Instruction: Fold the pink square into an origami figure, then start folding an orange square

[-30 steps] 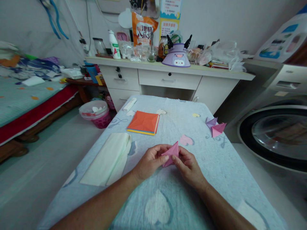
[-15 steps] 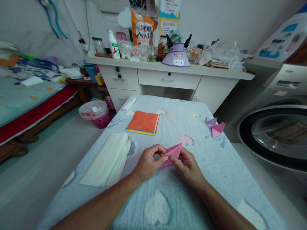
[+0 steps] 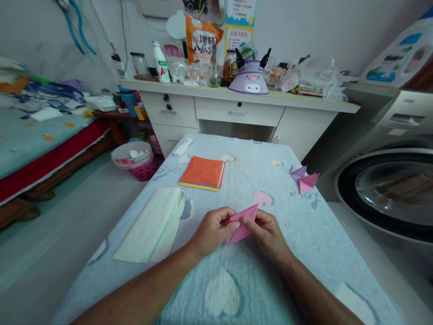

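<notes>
Pink paper (image 3: 242, 233), judged part-folded, was pinched over the cloth (image 3: 189, 289) by fingers of left hand (image 3: 211, 229) and right hand (image 3: 270, 232), folded purple shape (image 3: 298, 172) and pink shape (image 3: 308, 183) set aside at right, orange-topped stack (image 3: 202, 171) left flat.

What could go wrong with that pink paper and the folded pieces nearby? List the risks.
1. The left hand and right hand both pinch the pink folded paper; uneven pressure might skew a crease or tear it.
2. It is held above a fabric table cover, which may give less firm backing for sharp creases.
3. The purple folded paper and finished-looking pink piece sit near the table's right edge, so a bump could knock them off.
</notes>
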The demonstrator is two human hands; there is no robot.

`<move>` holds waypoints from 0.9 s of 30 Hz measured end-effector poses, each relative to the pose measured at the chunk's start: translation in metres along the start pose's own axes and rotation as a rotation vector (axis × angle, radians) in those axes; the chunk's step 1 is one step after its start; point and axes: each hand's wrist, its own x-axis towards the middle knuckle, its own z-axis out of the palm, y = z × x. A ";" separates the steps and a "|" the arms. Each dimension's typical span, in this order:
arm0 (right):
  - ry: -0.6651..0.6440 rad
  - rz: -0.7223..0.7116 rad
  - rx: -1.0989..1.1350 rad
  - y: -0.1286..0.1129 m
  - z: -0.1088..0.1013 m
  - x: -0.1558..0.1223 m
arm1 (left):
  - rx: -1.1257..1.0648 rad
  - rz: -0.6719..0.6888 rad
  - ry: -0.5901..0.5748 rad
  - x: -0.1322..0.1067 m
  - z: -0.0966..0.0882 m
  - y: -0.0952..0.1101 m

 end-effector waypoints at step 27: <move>0.144 -0.041 0.068 0.002 -0.022 0.005 | -0.164 -0.053 0.124 0.005 -0.015 0.002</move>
